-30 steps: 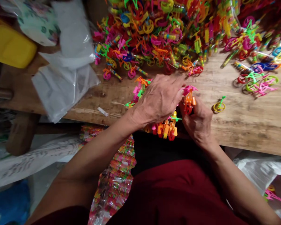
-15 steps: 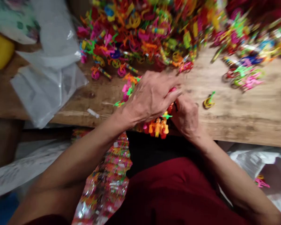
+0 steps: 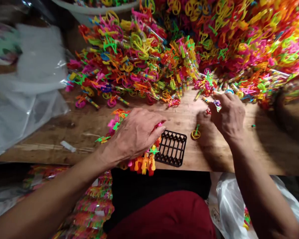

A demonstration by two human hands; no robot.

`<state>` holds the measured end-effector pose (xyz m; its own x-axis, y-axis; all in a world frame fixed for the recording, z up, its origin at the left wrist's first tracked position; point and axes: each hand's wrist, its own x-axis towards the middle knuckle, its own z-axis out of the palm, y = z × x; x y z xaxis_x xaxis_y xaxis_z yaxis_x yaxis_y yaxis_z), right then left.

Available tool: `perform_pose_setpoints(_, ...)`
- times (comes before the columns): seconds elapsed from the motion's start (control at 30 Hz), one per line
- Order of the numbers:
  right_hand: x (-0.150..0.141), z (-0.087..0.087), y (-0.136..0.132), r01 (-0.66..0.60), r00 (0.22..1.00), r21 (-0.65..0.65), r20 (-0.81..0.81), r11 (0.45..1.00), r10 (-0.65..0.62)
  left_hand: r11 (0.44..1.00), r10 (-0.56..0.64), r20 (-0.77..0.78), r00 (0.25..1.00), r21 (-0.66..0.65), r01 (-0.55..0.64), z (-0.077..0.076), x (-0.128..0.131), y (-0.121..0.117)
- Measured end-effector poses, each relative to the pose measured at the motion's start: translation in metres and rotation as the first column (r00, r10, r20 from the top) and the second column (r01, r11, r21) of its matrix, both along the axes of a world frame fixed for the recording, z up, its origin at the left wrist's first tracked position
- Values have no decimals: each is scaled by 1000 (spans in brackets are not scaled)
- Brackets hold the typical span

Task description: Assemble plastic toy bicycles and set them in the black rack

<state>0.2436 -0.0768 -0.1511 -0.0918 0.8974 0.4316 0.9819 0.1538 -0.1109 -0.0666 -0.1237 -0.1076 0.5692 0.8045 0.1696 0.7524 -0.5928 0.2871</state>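
Observation:
My left hand (image 3: 138,134) rests palm down over a tight row of bright small plastic toys (image 3: 145,163) at the table's front edge. Its thumb and forefinger close on a pink and red toy (image 3: 159,125), mostly hidden by the fingers. The toys stand in or beside a black plastic grid rack (image 3: 173,151), whose bare right part shows; the hand hides the rest. Farther right, my right hand (image 3: 230,116) hangs over loose toys (image 3: 216,104), thumb and forefinger apart. A yellow ring-shaped toy with a green stem (image 3: 196,133) lies between rack and right hand.
Heaped coloured toys (image 3: 139,66) fill the back of the wooden table (image 3: 84,124). Behind the heap stands a pale tub (image 3: 89,10). Clear plastic bags (image 3: 42,59) lie at left, near a white scrap (image 3: 68,146). Below the edge hang packed toy sheets (image 3: 94,202) and a white bag (image 3: 229,196).
My right hand has left the left hand and moved right to the loose toys, uncovering the black rack. The left hand stays over the toy row. The view has shifted.

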Motion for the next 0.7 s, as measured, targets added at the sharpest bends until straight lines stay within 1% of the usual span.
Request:
perform_pose_setpoints(0.07, -2, -5, 20, -10, 998, -93, 68, 996, 16, 1000, 4, 3, 1000, -11, -4, 2, 0, 0)
perform_pose_setpoints(0.13, -12, -3, 25, -44, 996, -130, 71, 991, 53, 999, -9, -4, 1000, -34, 9, 4, 1, -1)
perform_pose_setpoints(0.17, -17, 1, 21, -88, 995, -114, 41, 990, 93, 999, -16, -11, 1000, -48, 15, 4, 1, -1)
perform_pose_setpoints(0.2, -23, 8, 14, -131, 991, -58, -11, 990, 130, 998, -18, -19, 1000, -59, 17, 5, 1, -1)
perform_pose_setpoints(0.23, -28, 16, 3, -185, 978, 7, -95, 983, 185, 998, -15, -25, 1000, -66, 14, 5, 1, -1)
perform_pose_setpoints(0.27, -34, 26, -11, -235, 942, 51, -232, 971, 241, 998, -10, -28, 1000, -67, 8, 4, 1, -1)
perform_pose_setpoints(0.3, -38, 34, -27, -262, 878, 111, -385, 959, 284, 998, -3, -28, 1000, -67, 1, 4, 1, -1)
perform_pose_setpoints(0.33, -43, 41, -43, -250, 776, 198, -545, 948, 319, 998, 1, -27, 1000, -67, -3, 3, 1, -1)
perform_pose_setpoints(0.37, -48, 44, -59, -206, 648, 251, -690, 946, 324, 998, 3, -26, 1000, -67, -5, 3, 1, -1)
perform_pose_setpoints(0.4, -53, 44, -75, -187, 539, 230, -789, 955, 296, 998, 1, -26, 1000, -66, -2, 2, 1, -1)
perform_pose_setpoints(0.43, -58, 40, -90, -172, 450, 182, -860, 968, 241, 998, -3, -28, 1000, -66, 1, 2, 1, -1)
perform_pose_setpoints(0.47, -63, 32, -104, -175, 386, 119, -905, 977, 179, 998, -5, -30, 1000, -67, 3, 2, 1, -2)
perform_pose_setpoints(0.5, -67, 22, -116, -191, 351, 52, -929, 980, 118, 998, -2, -31, 1000, -67, 0, 2, 2, -2)
perform_pose_setpoints(0.53, -70, 12, -127, -207, 336, 1, -939, 978, 72, 998, 2, -32, 999, -68, -4, 3, 2, -3)
perform_pose_setpoints(0.57, -72, 0, -136, -224, 341, -27, -939, 974, 52, 997, 8, -34, 999, -71, -10, 3, 3, -3)
perform_pose_setpoints(0.6, -72, -10, -144, -240, 373, -40, -926, 970, 54, 997, 13, -39, 999, -75, -16, 3, 3, -3)
perform_pose_setpoints(0.63, -71, -19, -151, -255, 430, -37, -900, 966, 79, 996, 17, -48, 999, -81, -21, 3, 4, -3)
perform_pose_setpoints(0.7, -65, -30, -159, -296, 584, -7, -793, 955, 175, 995, 17, -64, 998, -94, -23, 4, 4, -2)
